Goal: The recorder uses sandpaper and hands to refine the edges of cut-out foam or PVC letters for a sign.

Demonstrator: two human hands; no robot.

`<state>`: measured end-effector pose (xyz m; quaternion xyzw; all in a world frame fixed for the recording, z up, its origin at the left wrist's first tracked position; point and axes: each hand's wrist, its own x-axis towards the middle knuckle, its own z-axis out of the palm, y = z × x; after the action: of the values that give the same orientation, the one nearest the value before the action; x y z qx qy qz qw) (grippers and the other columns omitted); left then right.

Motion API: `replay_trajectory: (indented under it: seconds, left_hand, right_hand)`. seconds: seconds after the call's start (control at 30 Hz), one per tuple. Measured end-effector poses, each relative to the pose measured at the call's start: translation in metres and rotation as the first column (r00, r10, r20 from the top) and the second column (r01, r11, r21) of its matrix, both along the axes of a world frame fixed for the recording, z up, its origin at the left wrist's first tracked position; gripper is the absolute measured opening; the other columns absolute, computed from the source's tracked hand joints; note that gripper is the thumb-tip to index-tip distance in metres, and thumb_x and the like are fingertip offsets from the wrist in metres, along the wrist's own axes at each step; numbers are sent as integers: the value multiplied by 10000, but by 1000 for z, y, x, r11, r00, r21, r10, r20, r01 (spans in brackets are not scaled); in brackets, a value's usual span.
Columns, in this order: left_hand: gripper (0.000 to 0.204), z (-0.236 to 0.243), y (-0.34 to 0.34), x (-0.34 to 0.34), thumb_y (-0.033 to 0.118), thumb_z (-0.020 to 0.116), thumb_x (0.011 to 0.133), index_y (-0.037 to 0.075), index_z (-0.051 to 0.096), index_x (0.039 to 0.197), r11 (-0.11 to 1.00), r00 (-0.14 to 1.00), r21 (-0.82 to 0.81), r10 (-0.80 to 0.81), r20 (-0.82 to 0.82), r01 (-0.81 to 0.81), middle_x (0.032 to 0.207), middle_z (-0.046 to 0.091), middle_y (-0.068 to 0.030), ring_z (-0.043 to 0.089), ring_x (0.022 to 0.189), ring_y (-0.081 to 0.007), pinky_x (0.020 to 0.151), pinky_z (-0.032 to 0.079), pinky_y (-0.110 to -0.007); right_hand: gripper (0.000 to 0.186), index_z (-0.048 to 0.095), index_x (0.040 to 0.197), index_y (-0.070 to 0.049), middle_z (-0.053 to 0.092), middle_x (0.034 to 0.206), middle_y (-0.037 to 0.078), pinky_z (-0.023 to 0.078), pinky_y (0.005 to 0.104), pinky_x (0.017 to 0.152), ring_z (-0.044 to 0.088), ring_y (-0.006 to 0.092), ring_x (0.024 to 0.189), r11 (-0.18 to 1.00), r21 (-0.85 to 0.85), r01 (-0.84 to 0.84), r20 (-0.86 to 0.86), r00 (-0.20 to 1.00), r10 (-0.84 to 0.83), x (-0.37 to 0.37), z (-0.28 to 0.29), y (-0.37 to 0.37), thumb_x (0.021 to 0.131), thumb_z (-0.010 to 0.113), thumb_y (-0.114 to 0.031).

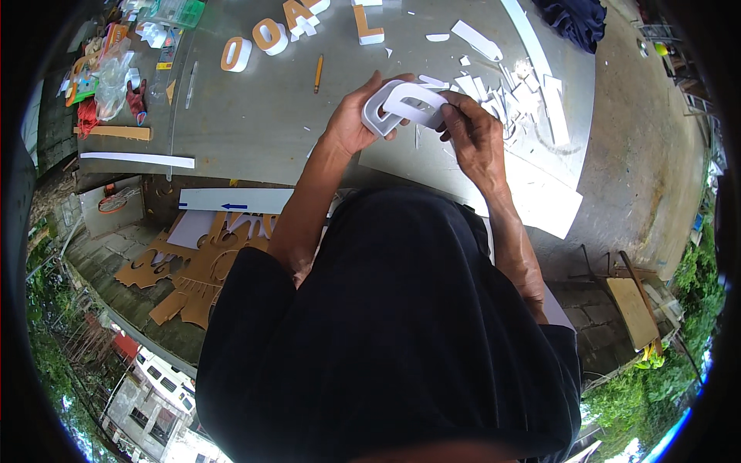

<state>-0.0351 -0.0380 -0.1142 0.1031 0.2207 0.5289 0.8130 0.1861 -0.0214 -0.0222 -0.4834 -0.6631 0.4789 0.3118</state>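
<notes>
Above the near part of the grey table (pixel 224 131), my left hand (pixel 351 122) grips a white hollow block letter (pixel 372 114), with the fingers behind it and the thumb at its top edge. My right hand (pixel 476 137) pinches a thin white looped piece (pixel 423 116) between thumb and fingers. That piece overlaps the right side of the block letter; whether they are joined, I cannot tell. Farther back stand several finished-looking block letters (pixel 269 35) with orange-brown faces and white sides. A pencil (pixel 318 73) lies on the table left of my hands.
White offcuts (pixel 519 100) are heaped right of my hands, beside a long white strip (pixel 532 46). A white sheet (pixel 532 193) lies at the near edge. Bags and tools (pixel 112 77) crowd the far left. Brown cut-out sheets (pixel 202 266) lie below the table, and dark cloth (pixel 573 23) at the back right.
</notes>
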Motion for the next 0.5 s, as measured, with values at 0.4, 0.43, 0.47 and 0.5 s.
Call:
replay_trajectory:
  seconds: [0.4, 0.43, 0.47, 0.5]
  left_hand:
    - [706, 17, 6, 7, 595, 519, 949, -4, 477, 1320, 863, 872, -131, -475, 121, 488, 1094, 636, -330, 718, 751, -404, 501, 637, -445]
    - [706, 13, 4, 7, 595, 519, 949, -4, 477, 1320, 865, 874, -132, -471, 122, 484, 1094, 636, -330, 718, 751, -404, 501, 637, -445]
    - [641, 8, 1, 8, 558, 502, 971, 16, 487, 1312, 867, 874, -146, -451, 181, 477, 1100, 621, -333, 715, 758, -412, 492, 640, -444]
    - [577, 8, 0, 9, 521, 485, 992, 36, 497, 1304, 865, 869, -161, -433, 242, 475, 1106, 606, -337, 712, 765, -419, 482, 644, -442]
  right_hand:
    - [192, 714, 1105, -37, 661, 1052, 149, 563, 412, 728, 697, 278, 861, 917, 205, -341, 254, 924, 287, -5, 1, 21, 930, 645, -74]
    - [192, 714, 1105, -37, 661, 1052, 149, 563, 412, 728, 697, 278, 861, 916, 204, -345, 255, 922, 291, -5, 1, 20, 930, 645, -74]
    - [240, 710, 1126, -50, 652, 1092, 137, 573, 414, 758, 693, 290, 907, 924, 168, -345, 253, 921, 297, -5, 1, 20, 898, 694, -120]
    - [303, 706, 1148, -62, 644, 1132, 125, 584, 417, 789, 690, 302, 953, 932, 131, -338, 252, 921, 299, -4, 2, 18, 866, 743, -165]
